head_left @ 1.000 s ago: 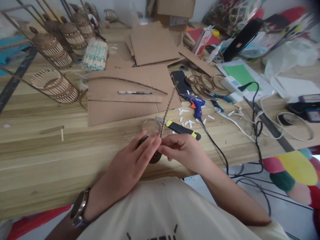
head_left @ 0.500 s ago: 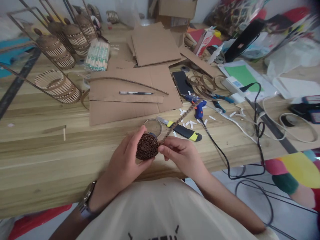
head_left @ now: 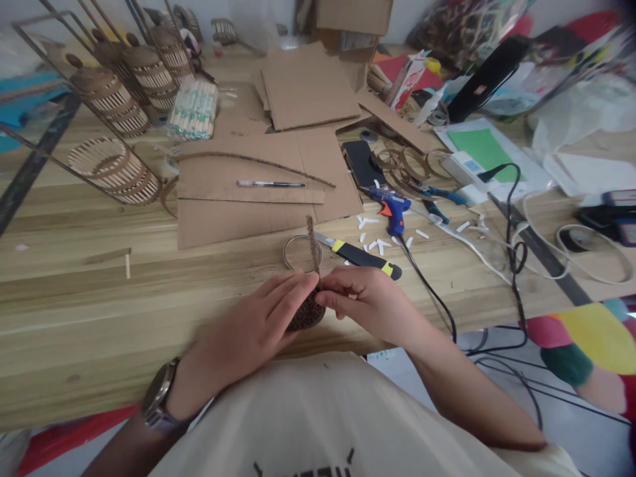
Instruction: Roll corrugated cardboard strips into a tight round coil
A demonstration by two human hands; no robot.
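My left hand (head_left: 258,324) is wrapped over a coiled roll of brown corrugated cardboard strip (head_left: 307,315) just above the near edge of the wooden table (head_left: 99,311). My right hand (head_left: 365,301) pinches the same strip where it meets the roll. A short free end of the strip (head_left: 312,244) sticks straight up between my fingertips. Most of the roll is hidden under my left fingers. A watch sits on my left wrist (head_left: 156,401).
A metal ring (head_left: 298,252), a yellow-black utility knife (head_left: 360,255), a blue glue gun (head_left: 390,209) with black cord and white scraps lie just beyond my hands. Cardboard sheets (head_left: 258,192) with a pen, a phone (head_left: 362,165), slatted wooden baskets (head_left: 112,169) and clutter lie farther back.
The long loose tail of the strip has been wound onto the roll; only a short upright end remains. My left hand, which showed the roll's face half a second ago, now covers it again.
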